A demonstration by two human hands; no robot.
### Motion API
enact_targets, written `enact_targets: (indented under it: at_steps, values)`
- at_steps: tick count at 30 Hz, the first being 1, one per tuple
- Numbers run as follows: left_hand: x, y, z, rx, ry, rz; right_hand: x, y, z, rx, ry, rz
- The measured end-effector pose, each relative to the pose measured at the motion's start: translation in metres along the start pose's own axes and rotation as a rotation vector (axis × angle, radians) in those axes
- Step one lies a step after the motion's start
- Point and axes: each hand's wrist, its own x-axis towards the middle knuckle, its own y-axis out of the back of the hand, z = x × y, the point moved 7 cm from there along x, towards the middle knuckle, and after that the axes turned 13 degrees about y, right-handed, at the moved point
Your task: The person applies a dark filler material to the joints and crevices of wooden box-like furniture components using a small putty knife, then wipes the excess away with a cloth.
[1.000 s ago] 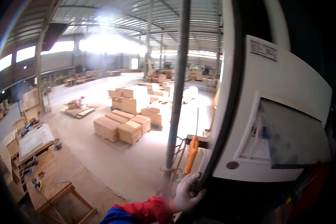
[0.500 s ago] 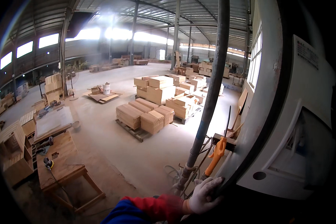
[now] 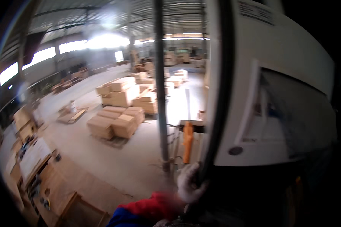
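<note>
My left hand [image 3: 187,185], in a whitish glove below a red and blue sleeve, reaches in from the lower edge. Its fingers and thumb bend around the dark edge [image 3: 222,98] of a tall white machine cabinet [image 3: 291,49]; motion blurs the grip a little. Just beyond the fingertips, an orange air blow gun [image 3: 188,142] hangs upright at a dark bracket [image 3: 196,126]. The cabinet's window [image 3: 272,113] has a pale frame, with a round dark hole below it. My right hand does not show.
A grey pole [image 3: 160,83] rises left of the blow gun, with hoses at its foot. Stacked wooden boards [image 3: 113,123] stand on pallets across the floor. A wooden workbench [image 3: 60,181] with power tools is at lower left. Beneath the cabinet it is dark.
The view has swung right, so the cabinet fills more of it and the boards and bench shift left. My left hand stays by the cabinet edge, its fingers now more curled around it.
</note>
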Motion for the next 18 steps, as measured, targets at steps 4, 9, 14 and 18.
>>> enact_targets:
  at_steps: [4, 9, 14, 18]
  values:
    - [-0.009, 0.006, -0.022, 0.049, 0.092, -0.106, -0.011, 0.074, -0.047, 0.242, 0.043, 0.309]
    - [-0.004, 0.027, -0.032, -0.205, 0.173, -0.030, -0.095, 0.113, -0.138, 0.396, -0.047, 0.881]
    - [0.009, 0.008, -0.021, -0.288, 0.199, -0.089, -0.212, 0.084, -0.282, 0.426, -0.043, 0.802]
    - [0.023, 0.021, 0.007, 0.131, -0.070, -0.008, -0.279, 0.032, -0.355, 0.417, -0.019, 0.557]
